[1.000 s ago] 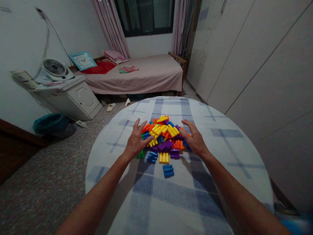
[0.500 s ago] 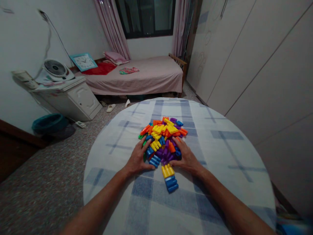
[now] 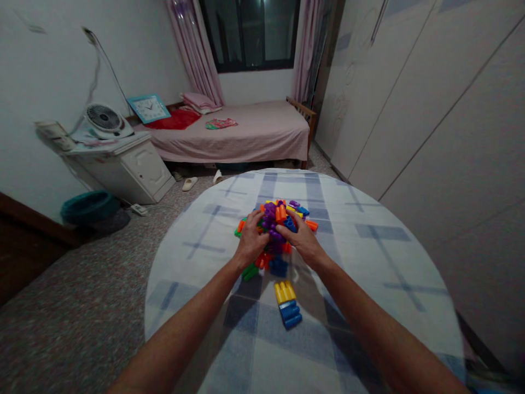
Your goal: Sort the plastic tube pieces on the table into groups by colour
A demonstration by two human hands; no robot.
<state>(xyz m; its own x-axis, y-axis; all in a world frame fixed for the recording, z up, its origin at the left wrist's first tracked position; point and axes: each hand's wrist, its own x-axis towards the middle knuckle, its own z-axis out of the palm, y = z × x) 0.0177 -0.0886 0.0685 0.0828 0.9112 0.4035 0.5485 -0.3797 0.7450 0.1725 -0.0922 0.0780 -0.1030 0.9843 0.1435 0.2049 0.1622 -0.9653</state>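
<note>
A heap of plastic blocks (image 3: 266, 257) in purple, orange, blue, green and yellow lies on the round table (image 3: 197, 235). My left hand (image 3: 252, 239) curves around the left side of a raised cluster of blocks (image 3: 269, 216), mostly purple. Against its right side is my right hand (image 3: 301, 235), its thumb by a blue block (image 3: 289, 223) and an orange one (image 3: 280, 213). The two hands hold the cluster between them above the rest. Nearer to me, a yellow block (image 3: 285, 292) joined to blue ones (image 3: 290, 313) lies apart on the cloth.
A blue and white checked cloth covers the table. Beyond it stands a bed (image 3: 262, 126). At the left are a white cabinet (image 3: 143, 169) with a fan (image 3: 104, 119), and a teal bin (image 3: 90, 207). Wardrobe doors (image 3: 410, 120) line the right.
Both hands have moved forward and up with a cluster of blocks between them. The blocks in the pile have shifted, showing orange, green and blue ones at its near side.
</note>
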